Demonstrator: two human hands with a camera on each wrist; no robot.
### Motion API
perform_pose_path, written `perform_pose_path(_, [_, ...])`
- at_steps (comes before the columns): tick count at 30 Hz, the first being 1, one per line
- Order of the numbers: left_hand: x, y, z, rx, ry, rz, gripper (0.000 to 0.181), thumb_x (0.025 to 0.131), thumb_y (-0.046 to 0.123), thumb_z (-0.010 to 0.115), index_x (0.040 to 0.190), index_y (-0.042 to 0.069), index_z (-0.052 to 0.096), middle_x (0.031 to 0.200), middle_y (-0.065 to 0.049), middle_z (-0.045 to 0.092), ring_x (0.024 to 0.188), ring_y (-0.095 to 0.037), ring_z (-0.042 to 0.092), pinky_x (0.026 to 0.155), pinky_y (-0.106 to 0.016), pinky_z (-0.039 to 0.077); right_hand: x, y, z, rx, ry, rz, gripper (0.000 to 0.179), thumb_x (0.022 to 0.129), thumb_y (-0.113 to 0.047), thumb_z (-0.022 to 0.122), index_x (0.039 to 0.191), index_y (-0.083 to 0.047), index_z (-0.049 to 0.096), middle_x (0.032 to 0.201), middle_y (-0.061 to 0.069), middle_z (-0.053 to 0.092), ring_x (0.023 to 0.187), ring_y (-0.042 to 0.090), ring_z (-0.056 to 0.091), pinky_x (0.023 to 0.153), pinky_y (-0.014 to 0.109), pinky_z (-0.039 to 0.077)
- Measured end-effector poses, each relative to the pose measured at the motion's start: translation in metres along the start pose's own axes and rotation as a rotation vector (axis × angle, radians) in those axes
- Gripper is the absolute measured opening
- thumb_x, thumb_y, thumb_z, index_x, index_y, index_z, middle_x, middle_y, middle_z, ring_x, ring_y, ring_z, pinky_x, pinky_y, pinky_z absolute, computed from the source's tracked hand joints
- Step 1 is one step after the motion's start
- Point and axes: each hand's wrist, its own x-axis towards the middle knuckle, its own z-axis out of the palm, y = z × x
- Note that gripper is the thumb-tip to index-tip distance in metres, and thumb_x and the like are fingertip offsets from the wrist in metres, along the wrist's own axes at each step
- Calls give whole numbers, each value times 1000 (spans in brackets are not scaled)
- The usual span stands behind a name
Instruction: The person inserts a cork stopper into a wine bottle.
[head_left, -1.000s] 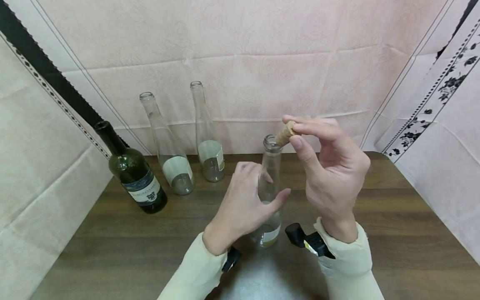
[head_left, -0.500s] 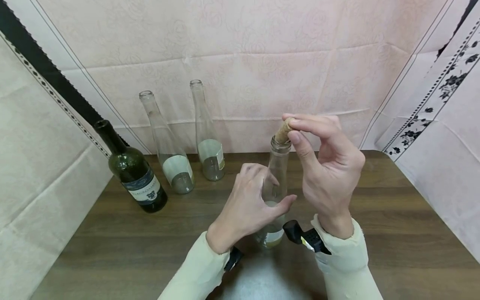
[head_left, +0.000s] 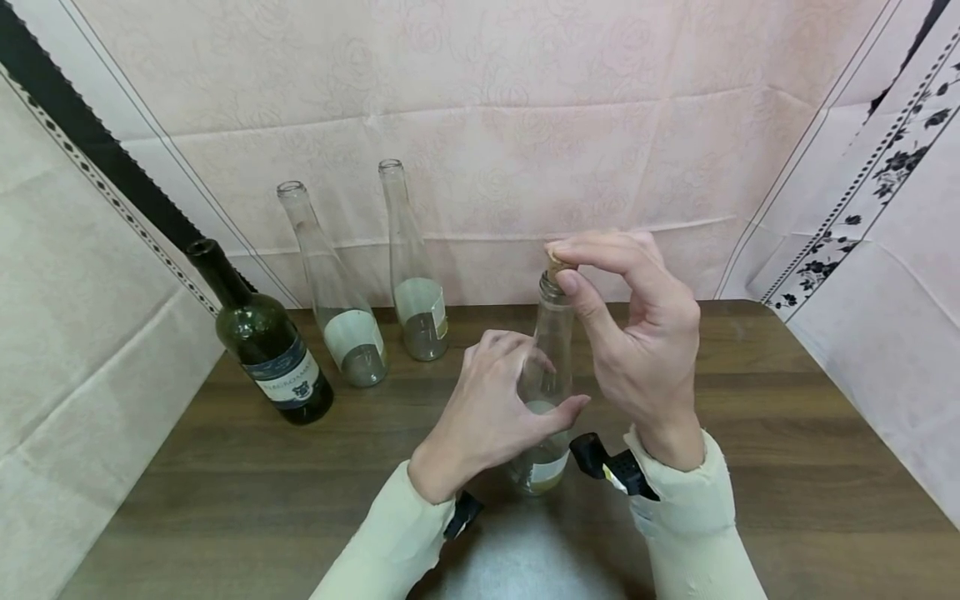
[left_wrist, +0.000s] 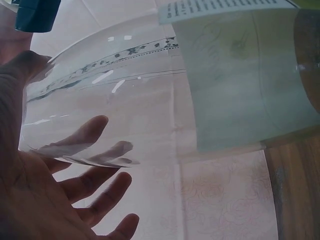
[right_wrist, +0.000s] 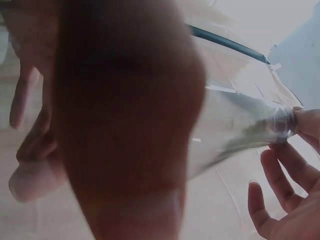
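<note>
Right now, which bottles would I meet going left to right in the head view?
Dark green wine bottle, first clear glass bottle, second clear glass bottle, third clear glass bottle in the left hand.

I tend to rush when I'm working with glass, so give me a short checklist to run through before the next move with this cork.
1. Right hand has the cork: ok, pinched between thumb and fingers.
2. Cork at the mouth of the held bottle: ok.
3. Cork fully in: not ok, its top stands above the mouth.
4. Left hand around the held bottle: ok.
5. Firmness of that hold: cannot tell.
6. Other bottles apart from both hands: ok for the green bottle, left clear bottle and rear clear bottle.
</note>
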Motion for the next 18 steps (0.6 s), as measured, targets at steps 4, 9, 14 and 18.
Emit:
perform_pose_path(4, [0, 0, 0, 8, 1, 1, 36, 81, 59, 76, 91, 26, 66, 111, 9, 69, 116, -11, 53, 99, -43, 39, -1, -1, -3, -27, -24, 9, 17, 93, -5, 72, 104, 7, 73, 108, -3, 77, 102, 21, 61, 92, 31, 45])
perform_pose_path(9, [-1, -1, 1, 7, 4, 0, 36, 81, 59, 76, 91, 25, 66, 110, 10, 68, 115, -11, 53, 99, -43, 39, -1, -1, -5, -104, -44, 4, 19, 95, -14, 72, 105, 2, 74, 108, -6, 77, 102, 17, 59, 94, 29, 43])
perform_pose_path(14, [-1, -1, 1, 15, 5, 0, 37, 81, 59, 75, 91, 25, 67, 110, 11, 68, 115, -11, 53, 99, -43, 39, -1, -2, -6, -150, -51, -21, 19, 95, -15, 71, 105, 0, 75, 108, -1, 78, 101, 16, 57, 94, 30, 40])
perform_pose_path(18, [-1, -1, 0, 22, 3, 1, 35, 81, 59, 75, 90, 27, 65, 108, 12, 68, 114, -10, 53, 100, -42, 39, -2, -3, -4, -150, -42, -22, 17, 94, -12, 72, 105, 0, 76, 107, 1, 78, 102, 17, 58, 95, 31, 40])
